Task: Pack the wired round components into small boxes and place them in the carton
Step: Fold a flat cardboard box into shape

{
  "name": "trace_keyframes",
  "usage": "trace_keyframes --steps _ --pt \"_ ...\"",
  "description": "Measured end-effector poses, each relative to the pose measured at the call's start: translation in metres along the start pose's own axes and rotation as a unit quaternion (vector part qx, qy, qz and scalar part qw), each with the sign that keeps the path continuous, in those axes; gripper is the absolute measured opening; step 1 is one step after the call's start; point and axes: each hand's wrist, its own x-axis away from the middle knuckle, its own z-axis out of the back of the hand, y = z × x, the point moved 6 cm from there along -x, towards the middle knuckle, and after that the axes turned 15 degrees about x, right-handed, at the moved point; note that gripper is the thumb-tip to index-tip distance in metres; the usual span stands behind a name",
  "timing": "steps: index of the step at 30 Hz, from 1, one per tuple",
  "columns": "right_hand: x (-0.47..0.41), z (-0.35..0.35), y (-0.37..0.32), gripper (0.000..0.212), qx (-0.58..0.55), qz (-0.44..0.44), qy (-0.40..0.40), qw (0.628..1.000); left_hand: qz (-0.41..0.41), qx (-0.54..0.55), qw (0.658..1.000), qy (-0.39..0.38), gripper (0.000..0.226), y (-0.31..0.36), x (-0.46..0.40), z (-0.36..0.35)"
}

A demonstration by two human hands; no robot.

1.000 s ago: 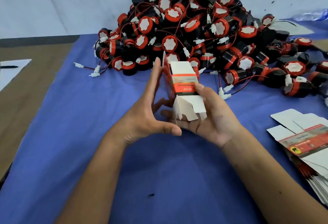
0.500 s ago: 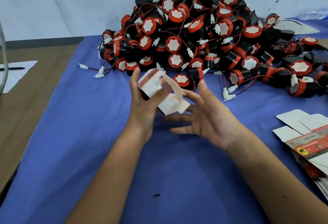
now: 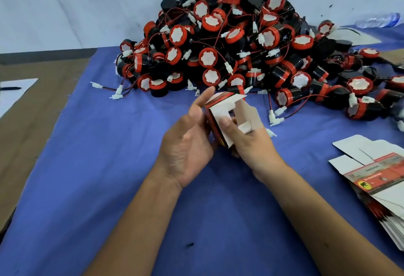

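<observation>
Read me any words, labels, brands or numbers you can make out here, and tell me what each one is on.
No text here can be read with confidence.
Top sheet of the stack of flat box blanks: printed lines on red and grey panels, plus a yellow round logo with a black figure; too blurred to read.
Small box held by the left hand and right hand: a red band and a small yellow mark; no legible print.
Pile of round components: white labels look blank.

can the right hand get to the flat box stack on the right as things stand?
Probably not right away: the right hand is holding the small box together with the left hand. Once it lets go, the way over the blue cloth to the flat box stack looks free.
</observation>
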Motion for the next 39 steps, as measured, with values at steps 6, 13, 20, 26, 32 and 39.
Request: trace_keyframes --steps 6,13,20,26,32,39 --pt "0.004 -0.003 0.012 0.065 0.224 -0.034 0.026 0.974 -0.095 -0.170 0.974 0.114 0.046 -0.005 0.000 0.008" --pt "0.004 0.002 0.010 0.077 -0.020 -0.011 -0.165 0.986 -0.093 -0.139 0.977 0.131 0.051 0.009 0.000 0.011" --pt "-0.004 0.011 0.015 0.031 -0.087 -0.037 -0.049 0.994 -0.078 -0.199 0.973 0.083 0.052 0.013 0.001 0.006" --pt "-0.003 0.009 0.016 0.029 -0.086 -0.055 -0.032 0.994 -0.197 -0.393 0.894 0.087 0.034 0.017 0.001 0.008" --pt "-0.001 0.004 0.013 0.028 -0.092 -0.053 0.004 0.994 -0.298 -0.564 0.766 0.081 0.047 0.016 0.005 0.000" --pt "0.003 -0.012 0.012 0.049 -0.182 -0.083 -0.038 0.979 -0.337 -0.712 0.613 0.064 0.054 0.020 0.011 -0.009"
